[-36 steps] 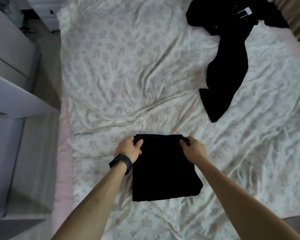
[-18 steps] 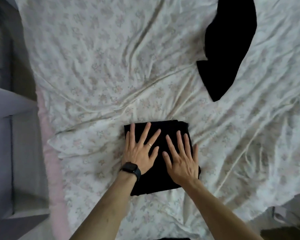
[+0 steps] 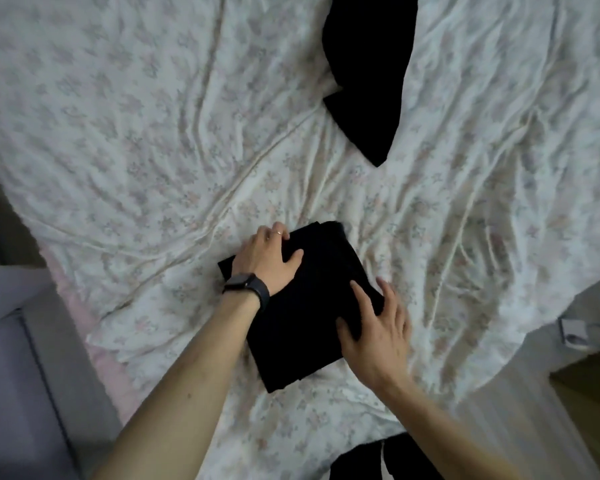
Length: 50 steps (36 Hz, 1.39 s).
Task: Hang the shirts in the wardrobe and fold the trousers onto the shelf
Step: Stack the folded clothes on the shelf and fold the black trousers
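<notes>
Black trousers lie folded into a compact, tilted rectangle.

The bed is covered with a crumpled pale sheet printed with small flowers. Folded black trousers lie on it near the front edge, turned at an angle. Well apart, farther back, another black garment lies loose.

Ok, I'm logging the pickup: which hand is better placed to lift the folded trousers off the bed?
Left, probably. The left hand grips the folded trousers at their far-left edge, thumb on top, fingers curled over it; the right hand only lies flat on their near-right side.
</notes>
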Each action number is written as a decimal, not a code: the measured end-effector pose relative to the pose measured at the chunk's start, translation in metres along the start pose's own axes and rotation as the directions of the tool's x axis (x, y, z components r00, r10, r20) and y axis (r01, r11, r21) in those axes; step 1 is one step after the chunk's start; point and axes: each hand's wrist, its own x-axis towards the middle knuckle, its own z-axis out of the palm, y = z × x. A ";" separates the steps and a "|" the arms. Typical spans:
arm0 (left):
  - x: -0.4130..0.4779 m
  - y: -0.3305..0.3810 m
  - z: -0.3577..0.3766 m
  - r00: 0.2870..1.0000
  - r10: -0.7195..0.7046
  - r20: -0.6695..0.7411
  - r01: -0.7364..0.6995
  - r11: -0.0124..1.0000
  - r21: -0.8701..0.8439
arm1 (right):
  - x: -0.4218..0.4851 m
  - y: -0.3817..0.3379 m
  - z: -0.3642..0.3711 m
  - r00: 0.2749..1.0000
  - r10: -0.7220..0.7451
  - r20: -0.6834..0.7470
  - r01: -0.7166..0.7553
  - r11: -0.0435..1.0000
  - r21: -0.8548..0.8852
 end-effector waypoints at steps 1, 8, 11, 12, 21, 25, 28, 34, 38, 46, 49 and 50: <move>0.009 0.002 -0.009 0.995 -0.039 0.097 0.044 0.998 -0.055 | -0.013 0.003 -0.005 0.993 0.117 0.008 -0.117 0.988 0.102; 0.047 0.008 -0.037 0.844 -0.188 0.503 0.296 0.944 -0.145 | -0.049 0.008 -0.001 0.631 0.445 0.635 -0.771 0.275 0.574; 0.051 0.006 -0.035 0.803 -0.193 0.564 0.341 0.925 -0.168 | -0.040 0.007 0.007 0.714 0.420 0.560 -0.692 0.303 0.655; 0.051 0.005 -0.035 0.801 -0.194 0.567 0.348 0.921 -0.177 | -0.035 0.007 0.008 0.734 0.436 0.521 -0.668 0.323 0.671; -0.011 -0.011 -0.050 0.837 -0.104 0.538 0.470 0.640 -0.608 | 0.043 0.019 -0.031 0.870 0.461 0.176 -0.439 0.561 0.701; -0.053 -0.028 -0.019 0.828 -0.064 0.558 0.556 0.236 -0.797 | 0.093 0.023 -0.065 0.937 0.306 0.168 -0.343 0.726 0.595; -0.073 -0.029 0.005 0.837 -0.096 0.539 0.543 0.024 -0.839 | 0.113 0.024 -0.073 0.933 0.209 0.293 -0.334 0.807 0.487; -0.070 -0.033 0.024 0.871 -0.129 0.474 0.466 -0.088 -0.881 | 0.119 0.033 -0.072 0.894 0.141 0.424 -0.358 0.795 0.489; -0.068 -0.040 0.027 0.902 -0.121 0.414 0.410 -0.056 -0.910 | 0.111 0.034 -0.068 0.888 0.128 0.442 -0.370 0.770 0.519; -0.075 -0.034 0.025 0.938 -0.094 0.334 0.329 -0.068 -0.942 | 0.092 0.035 -0.069 0.890 0.076 0.450 -0.325 0.797 0.509; -0.081 -0.025 0.018 0.953 -0.115 0.282 0.287 0.031 -0.957 | 0.089 0.038 -0.072 0.911 0.046 0.410 -0.274 0.810 0.518; -0.084 -0.021 0.013 0.957 -0.122 0.264 0.273 0.065 -0.960 | 0.088 0.039 -0.074 0.917 0.032 0.398 -0.262 0.801 0.538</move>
